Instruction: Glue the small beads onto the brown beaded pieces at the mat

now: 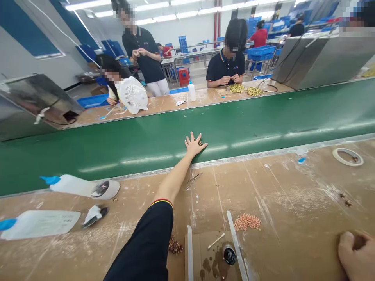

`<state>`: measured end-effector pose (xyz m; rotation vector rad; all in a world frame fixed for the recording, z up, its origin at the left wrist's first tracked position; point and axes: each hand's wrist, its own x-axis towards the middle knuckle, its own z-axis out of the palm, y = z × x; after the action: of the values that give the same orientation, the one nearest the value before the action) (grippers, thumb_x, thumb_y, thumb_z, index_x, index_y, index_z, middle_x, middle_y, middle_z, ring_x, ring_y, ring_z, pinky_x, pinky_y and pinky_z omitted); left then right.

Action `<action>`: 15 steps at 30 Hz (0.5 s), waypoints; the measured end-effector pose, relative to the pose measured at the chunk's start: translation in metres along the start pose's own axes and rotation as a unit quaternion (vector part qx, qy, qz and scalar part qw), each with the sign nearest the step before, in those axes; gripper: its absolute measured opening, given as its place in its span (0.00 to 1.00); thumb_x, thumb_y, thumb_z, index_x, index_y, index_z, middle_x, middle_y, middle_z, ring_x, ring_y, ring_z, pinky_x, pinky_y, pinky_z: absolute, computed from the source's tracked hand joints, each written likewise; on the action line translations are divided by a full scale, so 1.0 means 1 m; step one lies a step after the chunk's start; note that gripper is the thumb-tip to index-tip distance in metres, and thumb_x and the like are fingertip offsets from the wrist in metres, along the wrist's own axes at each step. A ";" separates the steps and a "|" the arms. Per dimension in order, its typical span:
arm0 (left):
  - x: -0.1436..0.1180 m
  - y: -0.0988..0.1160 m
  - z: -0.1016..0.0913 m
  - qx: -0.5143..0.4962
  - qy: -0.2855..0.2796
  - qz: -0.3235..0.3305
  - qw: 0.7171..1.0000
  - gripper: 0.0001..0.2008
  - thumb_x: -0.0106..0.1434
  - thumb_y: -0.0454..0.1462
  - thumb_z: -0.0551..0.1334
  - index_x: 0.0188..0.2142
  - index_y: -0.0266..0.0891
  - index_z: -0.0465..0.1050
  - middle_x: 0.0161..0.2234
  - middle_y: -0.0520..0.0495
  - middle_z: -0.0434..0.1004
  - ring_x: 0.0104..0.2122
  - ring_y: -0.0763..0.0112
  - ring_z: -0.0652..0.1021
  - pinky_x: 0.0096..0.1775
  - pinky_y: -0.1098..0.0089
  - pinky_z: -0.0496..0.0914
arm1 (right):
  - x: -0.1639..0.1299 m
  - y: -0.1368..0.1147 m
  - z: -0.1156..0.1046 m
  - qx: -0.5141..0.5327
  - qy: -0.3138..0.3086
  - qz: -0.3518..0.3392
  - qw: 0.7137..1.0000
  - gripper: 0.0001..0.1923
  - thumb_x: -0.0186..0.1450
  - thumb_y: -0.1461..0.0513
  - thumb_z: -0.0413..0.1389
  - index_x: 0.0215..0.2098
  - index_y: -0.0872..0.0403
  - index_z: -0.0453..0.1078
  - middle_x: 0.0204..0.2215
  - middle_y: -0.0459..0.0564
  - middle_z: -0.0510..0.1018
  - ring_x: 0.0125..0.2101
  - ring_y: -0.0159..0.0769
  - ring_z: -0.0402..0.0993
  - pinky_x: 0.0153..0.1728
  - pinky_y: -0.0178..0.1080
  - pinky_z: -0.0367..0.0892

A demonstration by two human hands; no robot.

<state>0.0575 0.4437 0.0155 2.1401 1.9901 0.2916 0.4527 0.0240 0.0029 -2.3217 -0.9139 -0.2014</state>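
Note:
My left hand (193, 146) reaches out over the green conveyor belt (140, 136), palm down with its fingers spread. Small brown-gold pieces (200, 143) show beside its thumb, partly hidden under the hand. Below the wrist lie metal tweezers (193, 179) on the brown table cover. At the lower right edge, my right hand (358, 253) rests on the table, its fingers curled in. It is partly cut off, and what it holds, if anything, is hidden. A pile of small pinkish pieces (247, 222) lies between my hands, and a dark reddish pile (175, 246) sits beside my left sleeve.
A cotton swab (216, 241) and a small pot of black stuff (229, 255) are between two tape strips. White bottles (43, 224) lie at left; a tape roll (348, 157) is at right. Across the belt, people work near a white fan (133, 95) and yellowish piles (236, 88).

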 end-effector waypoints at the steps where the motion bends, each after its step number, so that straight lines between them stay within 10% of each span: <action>1: 0.009 0.005 0.003 0.002 0.001 0.005 1.000 0.40 0.68 0.59 0.63 0.75 0.56 0.60 0.80 0.44 0.44 0.77 0.34 0.54 0.73 0.39 0.51 | 0.000 0.002 0.002 -0.014 0.005 0.022 1.000 0.11 0.53 0.49 0.50 0.29 0.41 0.53 0.23 0.51 0.63 0.30 0.59 0.67 0.42 0.64 0.67; 7: 0.034 0.022 0.013 0.009 0.013 0.050 0.999 0.25 0.75 0.47 0.57 0.67 0.46 0.74 0.74 0.39 0.65 0.74 0.46 0.63 0.72 0.48 0.59 | -0.006 0.008 0.015 -0.006 0.022 0.091 0.996 0.11 0.53 0.49 0.48 0.31 0.43 0.57 0.31 0.58 0.70 0.50 0.68 0.72 0.59 0.66 0.66; 15: 0.015 0.007 0.009 0.014 0.010 0.102 0.995 0.13 0.76 0.42 0.61 0.54 0.38 0.78 0.59 0.39 0.78 0.61 0.56 0.77 0.64 0.49 0.70 | -0.005 0.015 0.016 0.011 0.050 0.064 0.997 0.09 0.51 0.53 0.50 0.29 0.44 0.58 0.30 0.56 0.71 0.48 0.65 0.72 0.56 0.65 0.67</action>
<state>0.0680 0.4575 0.0088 2.3712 1.7978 0.3181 0.4573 0.0225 -0.0193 -2.3189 -0.7110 -0.2503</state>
